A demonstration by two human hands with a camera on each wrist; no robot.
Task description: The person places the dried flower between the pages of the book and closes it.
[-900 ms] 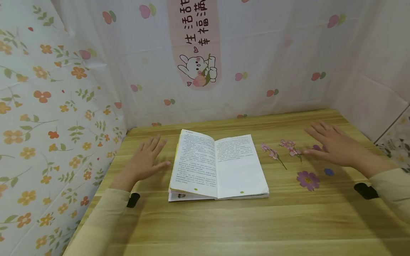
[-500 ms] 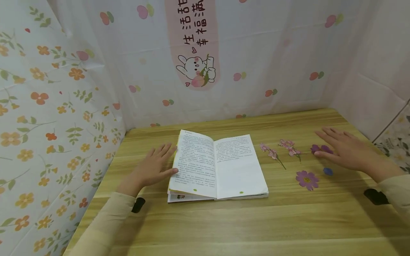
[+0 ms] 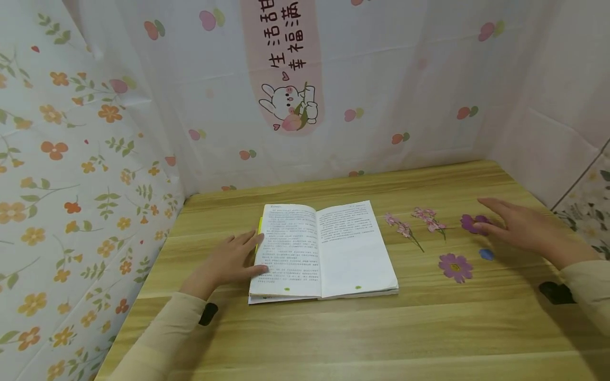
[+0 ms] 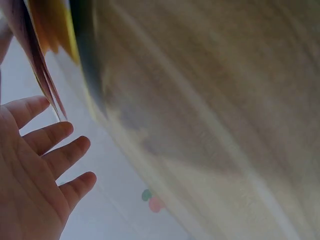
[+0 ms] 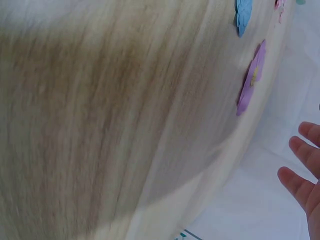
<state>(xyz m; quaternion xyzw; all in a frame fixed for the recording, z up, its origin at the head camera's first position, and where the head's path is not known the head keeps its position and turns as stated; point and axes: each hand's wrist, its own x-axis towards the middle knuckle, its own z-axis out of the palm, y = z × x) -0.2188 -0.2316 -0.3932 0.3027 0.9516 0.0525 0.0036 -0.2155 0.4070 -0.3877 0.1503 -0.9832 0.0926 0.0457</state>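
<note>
An open book (image 3: 350,264) with printed pages lies on the wooden table. My left hand (image 3: 229,262) is at its left edge, the thumb overlapping the lower left page. In the left wrist view the fingers (image 4: 67,155) are spread, with tips right at the edges of the leaves (image 4: 40,75). On the other side, my right hand (image 3: 529,230) hovers over a dark purple flower (image 3: 471,223), partly covering it, its thumb extended toward the petals. The right wrist view shows these fingers (image 5: 295,185) apart, with a purple flower (image 5: 251,80) and a blue one (image 5: 243,16) nearby.
Two pink flower sprigs (image 3: 430,218) lie right of the book. Nearer me are a light purple flower (image 3: 455,268) and a small blue flower (image 3: 486,254). Patterned cloth (image 3: 391,95) hangs behind and beside the table (image 3: 333,338).
My left hand has moved right to the book's edge, and the left pages now lie flatter. My right hand has moved slightly right and its fingers have drawn together.
</note>
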